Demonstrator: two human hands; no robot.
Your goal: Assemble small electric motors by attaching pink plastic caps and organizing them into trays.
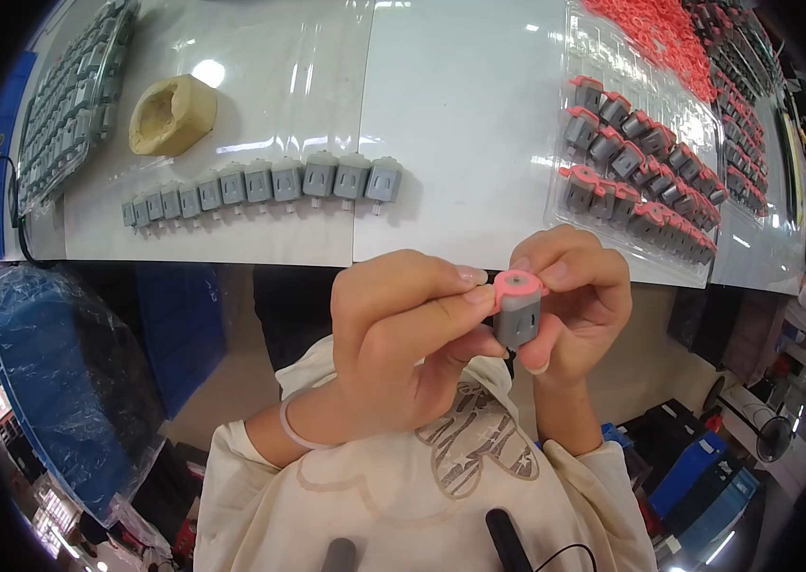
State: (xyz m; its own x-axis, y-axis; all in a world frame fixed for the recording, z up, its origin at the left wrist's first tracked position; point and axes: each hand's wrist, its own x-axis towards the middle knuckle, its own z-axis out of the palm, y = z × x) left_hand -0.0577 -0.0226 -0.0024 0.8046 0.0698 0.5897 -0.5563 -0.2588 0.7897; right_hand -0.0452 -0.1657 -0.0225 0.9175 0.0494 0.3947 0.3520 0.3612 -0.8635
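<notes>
Between both hands, just off the table's front edge, I hold a small grey motor (517, 324) with a pink ring-shaped cap (518, 282) on its top end. My left hand (412, 334) pinches the cap's left side between thumb and fingers. My right hand (579, 296) grips the motor and the cap's right side. Ahead to the left, a row of several bare grey motors (260, 181) stands on the table. At the right, a clear plastic tray (555, 214) carries several motors with pink caps (646, 162).
A pile of loose pink caps (655, 38) lies at the far right. At the far left stands a tray of grey motors (79, 95), with a yellowish hollow block (172, 116) beside it. A blue bin under plastic film (69, 372) is left of me, below the white table (450, 133).
</notes>
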